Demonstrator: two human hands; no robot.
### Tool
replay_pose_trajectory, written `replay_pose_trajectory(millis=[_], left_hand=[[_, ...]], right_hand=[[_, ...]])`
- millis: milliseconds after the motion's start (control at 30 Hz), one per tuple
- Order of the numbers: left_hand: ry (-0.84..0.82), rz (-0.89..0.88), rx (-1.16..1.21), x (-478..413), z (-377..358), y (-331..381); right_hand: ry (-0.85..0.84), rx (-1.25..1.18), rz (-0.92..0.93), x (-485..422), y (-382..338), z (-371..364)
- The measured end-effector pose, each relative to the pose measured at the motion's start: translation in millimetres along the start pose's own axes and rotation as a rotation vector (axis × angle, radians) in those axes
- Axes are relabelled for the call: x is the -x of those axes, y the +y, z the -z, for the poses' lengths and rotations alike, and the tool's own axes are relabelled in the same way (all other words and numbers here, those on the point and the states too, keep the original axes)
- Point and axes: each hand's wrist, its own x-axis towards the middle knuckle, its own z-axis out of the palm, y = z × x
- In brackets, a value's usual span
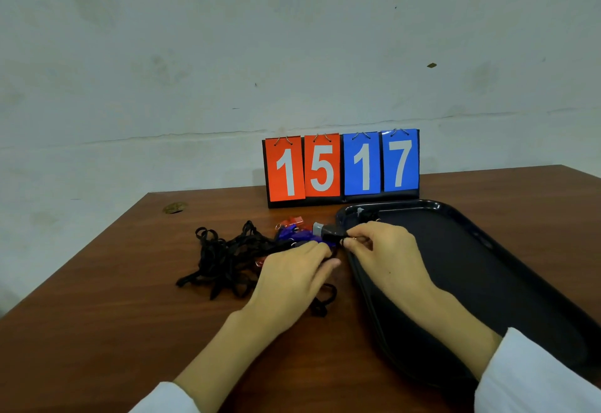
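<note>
Keep sleeves point(162, 396) off the cords point(221, 260) tangled on the table point(113, 282). Hold one taut with left hand point(292, 271) — grip curled over it. Ease whistle point(327, 232), at tray point(439, 206) rim, free — right hand point(383, 250) pinching its end.

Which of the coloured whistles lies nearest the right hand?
The black whistle with the grey end, at the fingers of the right hand by the tray rim. The purple whistle and red whistle lie farther left.
</note>
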Motion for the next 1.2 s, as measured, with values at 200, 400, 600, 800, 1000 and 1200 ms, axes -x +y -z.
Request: replay_pose_trajectory(millis=[200,400,600,800,1000,1200], left_hand=[[0.017,-0.047,-0.070,-6.4,8.4,-11.0],[-0.165,0.361,0.434,-8.4,14.2,-17.2],[-0.405,0.704,0.977,-9.1,23.7,-21.4],[-0.426,0.857,1.401,-10.8,22.8,-17.9],[-0.298,0.887,1.327,-13.9,19.3,-0.3],[-0.284,0.812,1.029,-8.8,6.5,5.5]], right_hand=[[-0.157,0.155,0.406,-0.4,2.0,-0.8],[-0.392,0.006,0.412,-3.4,1.5,4.3],[-0.414,-0.225,0.258,-2.9,-3.6,7.2],[-0.393,-0.423,0.063,-4.2,-7.9,9.8],[-0.288,-0.561,-0.072,-4.4,-7.0,7.5],[-0.027,-0.417,-0.238,-6.3,0.4,4.9]])
